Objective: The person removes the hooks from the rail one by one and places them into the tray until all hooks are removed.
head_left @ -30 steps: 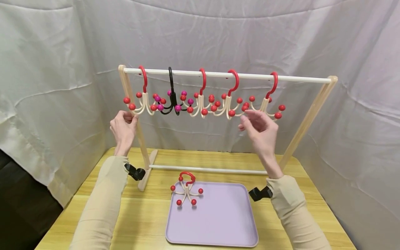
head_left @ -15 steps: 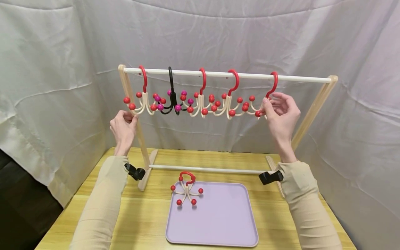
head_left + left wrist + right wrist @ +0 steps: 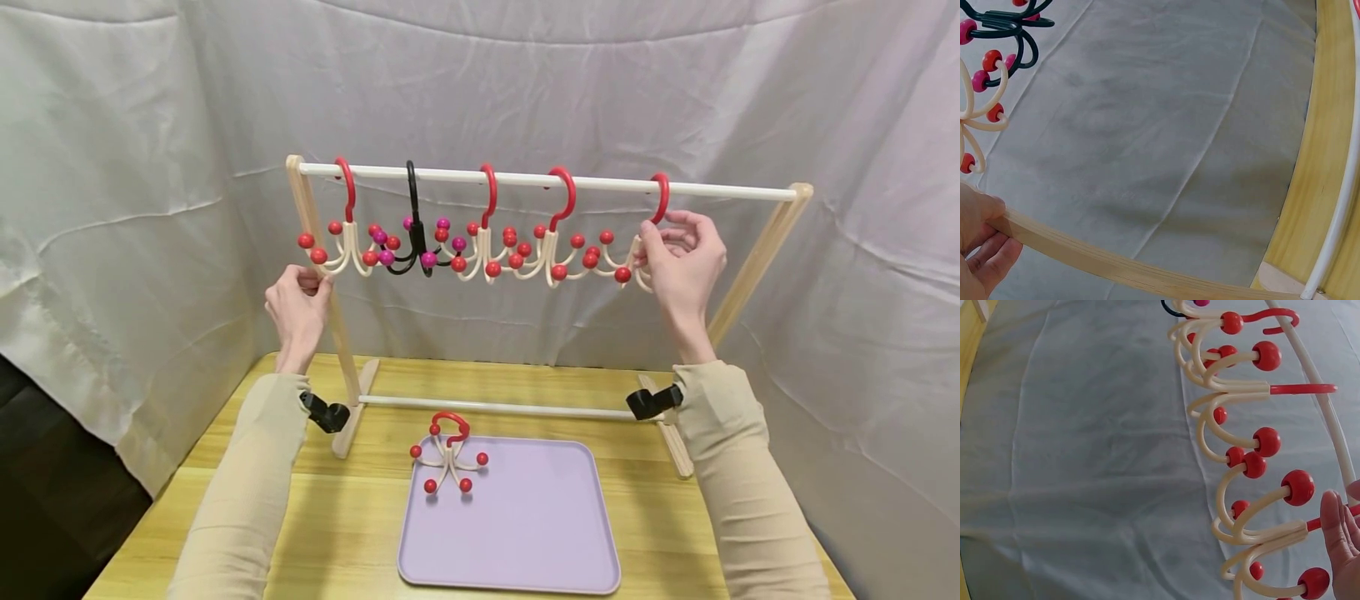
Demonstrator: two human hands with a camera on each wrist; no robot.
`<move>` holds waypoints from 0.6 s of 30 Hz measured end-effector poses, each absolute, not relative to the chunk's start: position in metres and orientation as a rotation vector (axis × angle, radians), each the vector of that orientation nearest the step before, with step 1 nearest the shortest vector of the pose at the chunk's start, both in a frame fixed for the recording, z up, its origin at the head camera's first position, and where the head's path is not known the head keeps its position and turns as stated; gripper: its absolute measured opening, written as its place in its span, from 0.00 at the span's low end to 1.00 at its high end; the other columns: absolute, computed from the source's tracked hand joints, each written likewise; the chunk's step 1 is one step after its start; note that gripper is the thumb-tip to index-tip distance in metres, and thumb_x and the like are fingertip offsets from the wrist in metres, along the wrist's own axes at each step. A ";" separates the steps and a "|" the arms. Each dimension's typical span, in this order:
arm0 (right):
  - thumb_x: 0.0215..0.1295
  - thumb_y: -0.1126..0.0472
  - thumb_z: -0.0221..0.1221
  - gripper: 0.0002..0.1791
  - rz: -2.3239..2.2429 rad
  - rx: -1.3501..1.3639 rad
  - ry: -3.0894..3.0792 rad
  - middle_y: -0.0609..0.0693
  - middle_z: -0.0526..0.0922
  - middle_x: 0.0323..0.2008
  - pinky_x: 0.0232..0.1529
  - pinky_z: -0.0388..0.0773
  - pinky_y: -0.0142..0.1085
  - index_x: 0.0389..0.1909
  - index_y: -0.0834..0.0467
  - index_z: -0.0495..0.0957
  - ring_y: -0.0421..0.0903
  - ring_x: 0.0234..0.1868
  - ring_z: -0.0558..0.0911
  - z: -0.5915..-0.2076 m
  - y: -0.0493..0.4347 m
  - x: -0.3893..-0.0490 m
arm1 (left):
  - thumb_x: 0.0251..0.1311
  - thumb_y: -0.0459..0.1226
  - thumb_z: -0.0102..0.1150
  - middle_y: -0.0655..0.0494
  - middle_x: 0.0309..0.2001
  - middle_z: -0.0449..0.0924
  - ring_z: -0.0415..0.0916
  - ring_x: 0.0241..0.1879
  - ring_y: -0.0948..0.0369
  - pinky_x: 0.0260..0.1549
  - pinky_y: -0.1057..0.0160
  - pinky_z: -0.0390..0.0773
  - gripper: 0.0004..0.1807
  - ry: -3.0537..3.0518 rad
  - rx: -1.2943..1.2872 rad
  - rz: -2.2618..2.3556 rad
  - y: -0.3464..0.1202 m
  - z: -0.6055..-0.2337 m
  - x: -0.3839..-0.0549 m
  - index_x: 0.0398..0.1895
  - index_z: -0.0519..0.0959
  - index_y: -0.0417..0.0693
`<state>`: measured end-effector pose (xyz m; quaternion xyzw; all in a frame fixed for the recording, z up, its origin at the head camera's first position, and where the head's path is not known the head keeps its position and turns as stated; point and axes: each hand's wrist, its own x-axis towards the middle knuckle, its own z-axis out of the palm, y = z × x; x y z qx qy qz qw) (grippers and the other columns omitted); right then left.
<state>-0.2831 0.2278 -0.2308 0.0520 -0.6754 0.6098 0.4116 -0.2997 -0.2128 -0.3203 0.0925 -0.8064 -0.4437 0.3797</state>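
Note:
My left hand [image 3: 297, 312] grips the left wooden post [image 3: 1079, 249] of a hanging rack, just below its red-balled hanger. At the rack's right, my right hand [image 3: 686, 265] holds the rightmost multi-arm hanger [image 3: 1263, 534] near the base of its red hook [image 3: 662, 197]. That hanger has cream curved arms tipped with red balls; in the head view, the hand covers its right side. Its hook sits over the white top rail [image 3: 727, 191]. More red-hooked hangers, such as the leftmost one [image 3: 350, 242], and one black hanger [image 3: 417, 237] with magenta balls hang along the rail.
A lilac tray [image 3: 540, 533] lies on the wooden table [image 3: 352, 517] in front of the rack. Another red-hooked hanger [image 3: 449, 458] lies over its back left corner. The rack's lower bar [image 3: 495, 407] runs behind it, with grey cloth [image 3: 487, 92] at the back.
My right hand has moved right and up from beside the rightmost hanger to its body, then up to the base of its hook. My left hand stays on the post.

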 end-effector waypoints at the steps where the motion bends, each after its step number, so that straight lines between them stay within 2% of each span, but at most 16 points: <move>1: 0.61 0.65 0.67 0.14 1.533 0.126 -1.708 0.40 0.82 0.24 0.24 0.79 0.24 0.47 0.60 0.77 0.33 0.18 0.81 -0.230 0.228 -0.284 | 0.67 0.38 0.60 0.37 0.43 0.86 0.81 0.40 0.48 0.55 0.50 0.73 0.14 -2.059 0.236 -1.134 -0.213 -0.320 -0.300 0.46 0.80 0.33; 5: 0.62 0.63 0.66 0.12 1.522 0.106 -1.742 0.40 0.82 0.25 0.23 0.79 0.24 0.45 0.58 0.77 0.33 0.18 0.81 -0.228 0.229 -0.287 | 0.67 0.38 0.60 0.37 0.43 0.86 0.81 0.40 0.48 0.54 0.51 0.73 0.14 -2.060 0.234 -1.136 -0.213 -0.321 -0.300 0.46 0.80 0.33; 11: 0.63 0.62 0.65 0.10 1.500 0.090 -1.759 0.39 0.82 0.24 0.24 0.80 0.25 0.43 0.60 0.78 0.32 0.18 0.81 -0.226 0.229 -0.289 | 0.68 0.39 0.60 0.37 0.44 0.85 0.81 0.40 0.47 0.43 0.62 0.72 0.15 -2.065 0.236 -1.147 -0.212 -0.322 -0.298 0.47 0.80 0.34; 18: 0.63 0.66 0.64 0.05 1.527 0.129 -1.731 0.41 0.83 0.22 0.25 0.80 0.25 0.38 0.61 0.79 0.34 0.18 0.83 -0.223 0.231 -0.292 | 0.68 0.39 0.60 0.37 0.44 0.85 0.81 0.40 0.48 0.41 0.64 0.70 0.15 -2.068 0.242 -1.151 -0.212 -0.321 -0.297 0.47 0.79 0.34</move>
